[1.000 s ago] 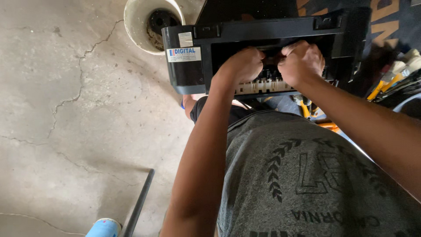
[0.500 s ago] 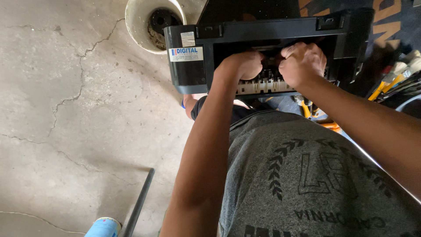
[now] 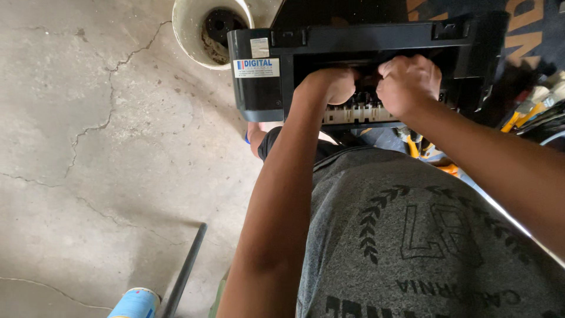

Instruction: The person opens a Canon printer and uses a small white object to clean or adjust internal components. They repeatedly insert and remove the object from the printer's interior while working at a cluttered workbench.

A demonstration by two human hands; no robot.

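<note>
The black printer (image 3: 365, 65) rests tilted across the person's lap rather than on any surface, with the cracked concrete floor (image 3: 88, 147) below the fingers, so a hard tug inside it could, by the look of things, rock the machine off the knees and drop it onto that floor or against the white bucket (image 3: 197, 35) just beyond its left corner. Both sets of fingers are pushed into the open rear slot where the pale roller assembly (image 3: 359, 112) shows just beneath them; a slip there could pinch a fingertip or snap a thin plastic part, since little of the grip can be seen. The left hand (image 3: 329, 85) is curled into a fist, knuckles up, fingers folded down into the opening; whether they are clamped on a part cannot be told. The right hand (image 3: 409, 82) sits just beside it, likewise curled, fingertips hidden inside. Both forearms reach forward from the grey printed shirt (image 3: 424, 247), wrists bent slightly down.
</note>
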